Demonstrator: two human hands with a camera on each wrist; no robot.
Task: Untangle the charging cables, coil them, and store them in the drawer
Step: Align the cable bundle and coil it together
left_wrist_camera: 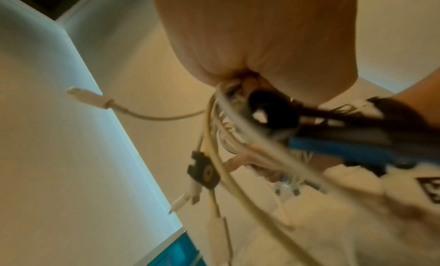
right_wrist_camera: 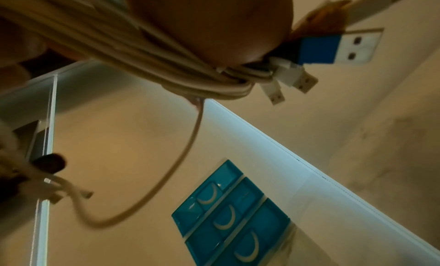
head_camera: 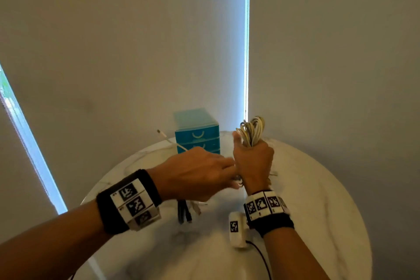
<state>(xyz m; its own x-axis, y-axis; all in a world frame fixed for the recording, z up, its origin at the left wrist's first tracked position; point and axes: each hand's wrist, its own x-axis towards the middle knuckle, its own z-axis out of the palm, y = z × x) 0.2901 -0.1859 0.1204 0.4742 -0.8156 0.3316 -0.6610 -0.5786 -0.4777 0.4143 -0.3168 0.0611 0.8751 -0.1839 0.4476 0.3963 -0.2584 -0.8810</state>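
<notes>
- Furthest left in the head view, a bright strip of window [head_camera: 13, 107] runs down beside a pale blind; its lower end is cut off by the left forearm.
- Next, the left hand [head_camera: 195, 173] reaches rightward above the round marble table [head_camera: 318, 200], knuckles up. Its fingertips meet the base of the right hand and are hidden there, so from above the grip cannot be read.
- From the left wrist view, blurred, the left fingers are curled around a clump of white and black cable strands [left_wrist_camera: 228, 131]; loose white plugs and a black connector dangle below.
- One white cable end [head_camera: 169, 140] sticks up and leftward from behind the left hand, its plug in the air.
- Under the left hand, dark cable ends [head_camera: 184, 211] lie on the table, partly covered by the wrist.
- At centre, a teal drawer unit [head_camera: 197, 134] stands at the table's far edge. All three of its drawers look closed; the lowest is partly hidden by the left hand.
- Right of it, the right hand [head_camera: 254, 161] is a closed fist, thumb up, gripping a coiled bundle of white cables [head_camera: 252, 130] whose loops rise above the fist.
- From the right wrist view, the bundle's lower end shows beneath the palm, with a blue USB plug [right_wrist_camera: 333, 48] and white USB plugs [right_wrist_camera: 295, 78] poking out.
- Both wrists wear black bands with square printed markers.
</notes>
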